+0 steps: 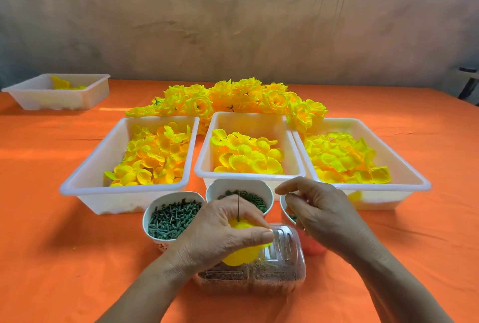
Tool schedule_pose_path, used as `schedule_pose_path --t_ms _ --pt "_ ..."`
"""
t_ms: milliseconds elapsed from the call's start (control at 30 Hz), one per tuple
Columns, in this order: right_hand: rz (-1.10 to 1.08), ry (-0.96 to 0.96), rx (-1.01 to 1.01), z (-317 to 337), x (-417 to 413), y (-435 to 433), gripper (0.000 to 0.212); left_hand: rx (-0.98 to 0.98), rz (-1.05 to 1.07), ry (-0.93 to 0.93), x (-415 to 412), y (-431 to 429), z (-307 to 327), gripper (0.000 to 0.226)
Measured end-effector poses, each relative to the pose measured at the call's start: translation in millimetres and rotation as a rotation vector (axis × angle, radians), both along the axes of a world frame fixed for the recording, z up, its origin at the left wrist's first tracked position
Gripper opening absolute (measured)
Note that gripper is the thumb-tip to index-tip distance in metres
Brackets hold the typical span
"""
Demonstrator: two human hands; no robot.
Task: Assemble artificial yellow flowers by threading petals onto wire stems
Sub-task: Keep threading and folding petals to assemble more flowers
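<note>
My left hand [220, 234] grips a partly built yellow flower [241, 252], petals downward. Its thin dark wire stem [238, 206] sticks straight up between the fingers. My right hand [321, 211] hovers just to the right, over a mostly hidden cup [312, 246]. Its thumb and forefinger are pinched together; anything between them is too small to see. Three white trays hold loose yellow petals: left [85, 189], middle [201, 169], right [417, 182].
A cup of green plastic stem pieces [171, 216] and a cup of green ring-like parts [259, 202] stand before the trays. A clear plastic box [282, 263] lies under my hands. Finished yellow flowers [233, 97] are piled behind. Another white tray [33, 99] sits far left on the orange cloth.
</note>
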State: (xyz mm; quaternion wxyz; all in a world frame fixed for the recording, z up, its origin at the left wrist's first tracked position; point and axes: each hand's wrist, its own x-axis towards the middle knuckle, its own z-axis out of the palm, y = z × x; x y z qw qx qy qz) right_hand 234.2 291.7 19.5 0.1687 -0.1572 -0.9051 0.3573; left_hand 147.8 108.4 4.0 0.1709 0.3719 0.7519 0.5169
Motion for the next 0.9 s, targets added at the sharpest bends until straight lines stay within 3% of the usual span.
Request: schedule_pose_path --t_ms 200,367,600,767,900 --pt "-0.056 0.054 -0.068 11 -16 25 0.025 -0.079 0.093 0.072 2 1 -13 0.012" --pt "-0.271 0.069 0.09 21 -53 81 0.026 -0.058 0.119 0.1 1 3 -20 0.012" --pt "-0.583 -0.219 0.165 14 -91 173 0.033 -0.038 0.152 0.114 1 5 -25 0.014" --pt "-0.605 -0.45 0.199 -10 -96 184 0.028 -0.007 0.164 0.124 1 6 -25 0.029" --pt "-0.629 -0.448 0.154 -23 -98 184 0.028 -0.012 0.169 0.145 2 7 -24 0.028"
